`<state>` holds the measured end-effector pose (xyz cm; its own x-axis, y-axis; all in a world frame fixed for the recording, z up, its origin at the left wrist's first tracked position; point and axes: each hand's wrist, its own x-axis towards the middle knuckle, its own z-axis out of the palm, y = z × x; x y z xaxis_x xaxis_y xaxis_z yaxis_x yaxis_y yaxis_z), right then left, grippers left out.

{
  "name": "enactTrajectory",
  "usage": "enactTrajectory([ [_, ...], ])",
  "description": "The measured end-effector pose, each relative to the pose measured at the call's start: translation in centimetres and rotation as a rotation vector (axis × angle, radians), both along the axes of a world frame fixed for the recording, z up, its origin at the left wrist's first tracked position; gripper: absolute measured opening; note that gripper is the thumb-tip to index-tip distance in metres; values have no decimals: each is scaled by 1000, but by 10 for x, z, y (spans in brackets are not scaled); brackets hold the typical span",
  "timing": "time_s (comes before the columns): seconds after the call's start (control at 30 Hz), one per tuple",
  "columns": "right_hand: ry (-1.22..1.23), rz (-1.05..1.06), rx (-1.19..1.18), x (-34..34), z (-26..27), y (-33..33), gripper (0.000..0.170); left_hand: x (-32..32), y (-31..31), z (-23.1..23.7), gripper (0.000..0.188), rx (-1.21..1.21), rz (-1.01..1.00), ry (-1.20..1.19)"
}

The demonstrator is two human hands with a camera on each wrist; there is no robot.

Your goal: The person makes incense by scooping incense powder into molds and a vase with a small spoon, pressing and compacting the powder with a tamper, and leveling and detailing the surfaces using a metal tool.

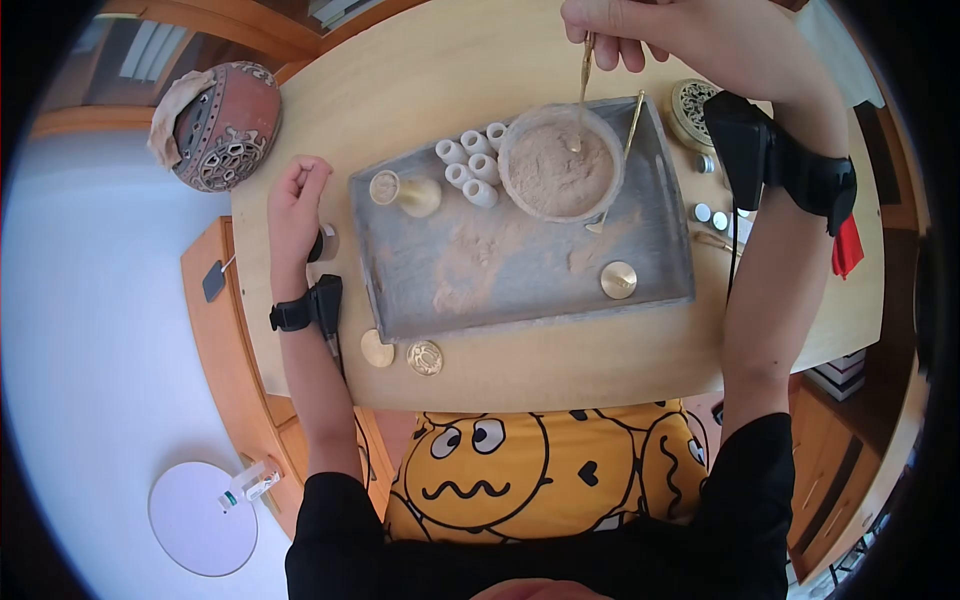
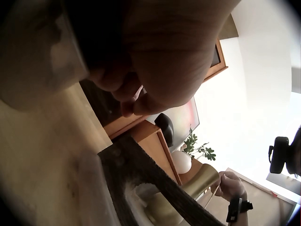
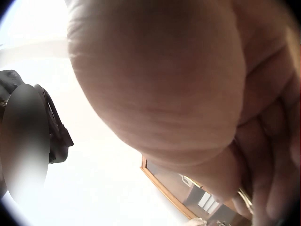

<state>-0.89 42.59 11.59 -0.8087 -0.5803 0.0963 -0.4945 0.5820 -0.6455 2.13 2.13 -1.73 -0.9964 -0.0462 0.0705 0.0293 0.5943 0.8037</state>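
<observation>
My right hand point(image 1: 660, 30) pinches the upper end of a slim brass spoon point(image 1: 585, 75) above the far side of the tray. The spoon's tip meets the light-brown powder point(image 1: 558, 172) in a round, translucent tub point(image 1: 508, 185). Left of the grey tray point(image 1: 520, 285), my left hand point(image 1: 297, 205) lies loosely curled at the table, with nothing seen in its fingers. A waisted brass vessel point(image 1: 420, 197) with powder at its mouth lies on the tray. Several small white cylinders point(image 1: 481, 192) stand beside the tub. A second thin brass tool point(image 1: 634, 125) leans against it.
Powder is scattered over the tray near a round brass piece point(image 1: 619, 280). Two brass discs, one patterned point(image 1: 425, 358), lie at the table's near edge. Right of the tray are an openwork brass box point(image 1: 692, 115), small jars point(image 1: 719, 220) and a brush point(image 1: 712, 241). A reddish pot point(image 1: 230, 125) stands far left.
</observation>
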Motion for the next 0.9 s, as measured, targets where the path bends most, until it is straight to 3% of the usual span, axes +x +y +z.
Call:
enactTrajectory([
  [0.03,1,2,-5,-3,2,-3,28,-1,0,3,15,69,31,-39],
  [0.1,-234,-147,88,-7,10,-11,28,-4,-2,5,16,91,22,-68],
  [0.23,-231,-116,69,-16,-2,-4,28,-10,-8,4,16,213,-1,-203],
  [0.33,-217,-9,-88,-33,-28,4,30,-8,-11,2,16,269,48,-148],
  [0.63,-266,23,-49,-41,-37,1,31,0,-4,3,14,157,48,-18],
  [0.73,-297,85,-154,-45,-44,5,30,1,-2,4,14,107,49,-8],
  [0.8,-349,-44,-127,-44,-40,1,30,2,3,5,15,84,60,3],
  [0.9,-299,-43,-162,-35,-30,3,29,0,-1,1,16,73,63,19],
])
